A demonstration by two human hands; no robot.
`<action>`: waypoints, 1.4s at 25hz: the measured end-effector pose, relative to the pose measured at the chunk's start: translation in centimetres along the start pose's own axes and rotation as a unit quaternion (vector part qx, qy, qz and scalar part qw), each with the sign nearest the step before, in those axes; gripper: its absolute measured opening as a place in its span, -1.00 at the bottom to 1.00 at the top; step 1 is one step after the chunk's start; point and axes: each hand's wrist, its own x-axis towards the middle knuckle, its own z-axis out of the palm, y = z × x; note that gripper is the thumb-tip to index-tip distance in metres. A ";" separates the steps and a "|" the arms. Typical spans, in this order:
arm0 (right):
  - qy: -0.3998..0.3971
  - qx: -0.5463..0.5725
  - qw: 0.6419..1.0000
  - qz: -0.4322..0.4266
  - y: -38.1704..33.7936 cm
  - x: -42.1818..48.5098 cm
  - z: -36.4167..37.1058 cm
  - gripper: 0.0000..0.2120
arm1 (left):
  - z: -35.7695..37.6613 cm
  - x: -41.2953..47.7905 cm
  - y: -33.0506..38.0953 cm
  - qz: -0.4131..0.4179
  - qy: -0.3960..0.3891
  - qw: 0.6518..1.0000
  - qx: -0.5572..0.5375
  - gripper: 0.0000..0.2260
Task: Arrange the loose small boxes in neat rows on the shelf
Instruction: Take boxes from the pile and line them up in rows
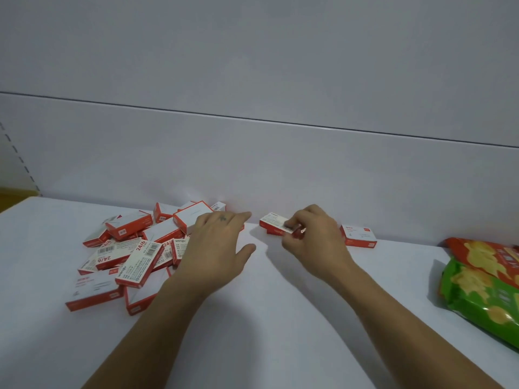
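A loose heap of several small red-and-white boxes (132,254) lies on the white shelf (266,318) at the left, reaching back to the rear wall. My left hand (216,245) rests flat and open at the heap's right edge, fingers spread over some boxes. My right hand (314,237) pinches one small box (273,221) by its right end, holding it on top of another box against the back wall. A further box (359,237) lies flat by the wall just right of that hand.
Two crisp bags, one red (488,256) and one green (483,299), lie at the shelf's right end. A white back panel (266,169) rises behind the shelf. The shelf's left end (25,203) drops off beside a slotted upright.
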 end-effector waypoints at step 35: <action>-0.084 0.472 0.850 0.219 2.3 -6.6 -4.3 -0.78 | 1.0 -1.7 5.9 0.097 -0.005 0.950 -0.295 -0.60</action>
